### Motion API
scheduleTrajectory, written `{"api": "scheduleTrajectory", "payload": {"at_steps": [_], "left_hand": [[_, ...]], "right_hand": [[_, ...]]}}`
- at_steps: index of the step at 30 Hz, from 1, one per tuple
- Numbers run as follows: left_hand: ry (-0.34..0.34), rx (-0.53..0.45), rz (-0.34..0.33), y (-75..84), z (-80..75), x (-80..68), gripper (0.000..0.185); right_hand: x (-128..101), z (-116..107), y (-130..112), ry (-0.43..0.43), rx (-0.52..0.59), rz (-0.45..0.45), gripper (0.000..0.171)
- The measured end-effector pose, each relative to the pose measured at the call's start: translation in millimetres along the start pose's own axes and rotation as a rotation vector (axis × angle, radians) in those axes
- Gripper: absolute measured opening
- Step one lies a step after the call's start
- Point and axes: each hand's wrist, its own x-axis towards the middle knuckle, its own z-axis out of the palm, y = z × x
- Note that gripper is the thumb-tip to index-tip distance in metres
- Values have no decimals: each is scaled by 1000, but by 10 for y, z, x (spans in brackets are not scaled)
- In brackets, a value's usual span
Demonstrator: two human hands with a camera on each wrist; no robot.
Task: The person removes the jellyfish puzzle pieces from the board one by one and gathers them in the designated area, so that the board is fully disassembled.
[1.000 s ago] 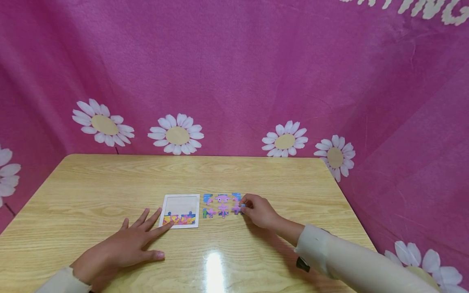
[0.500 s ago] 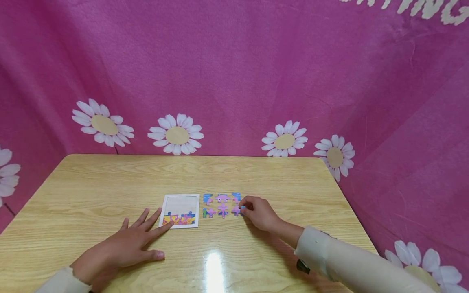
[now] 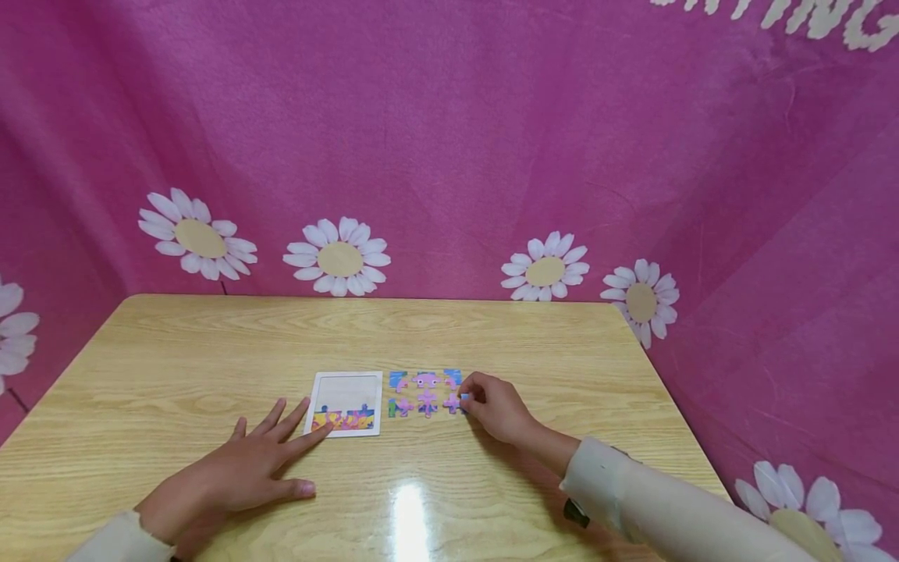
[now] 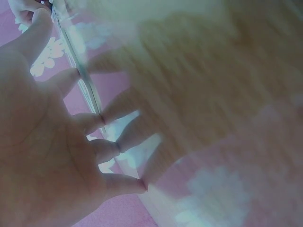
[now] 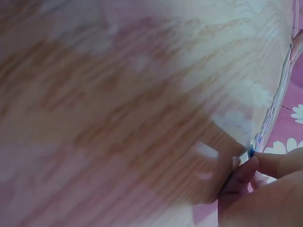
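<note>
A white puzzle tray [image 3: 347,389] lies on the wooden table [image 3: 211,351], with a row of coloured pieces fitted along its near edge. Several loose puzzle pieces [image 3: 421,390] lie in two rows just right of it. My right hand [image 3: 492,406] has its fingers curled on the rightmost piece [image 3: 463,400] of the near row and pinches it; its blue edge [image 5: 251,152] shows between the fingertips in the right wrist view. My left hand [image 3: 246,468] lies flat on the table with fingers spread, its fingertips [image 3: 319,431] at the tray's near left corner.
A pink cloth with white daisies [image 3: 337,257] hangs behind and to both sides of the table. The table's right edge [image 3: 674,398] runs close to my right sleeve [image 3: 667,507]. A bright glare spot [image 3: 410,507] sits on the near tabletop.
</note>
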Motion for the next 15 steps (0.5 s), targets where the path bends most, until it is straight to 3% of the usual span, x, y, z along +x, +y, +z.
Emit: {"api": "scheduleTrajectory", "payload": {"at_steps": [15], "left_hand": [[-4, -14, -8, -8, 5, 1, 85]], "right_hand": [[-4, 23, 38, -9, -21, -13, 7]]}}
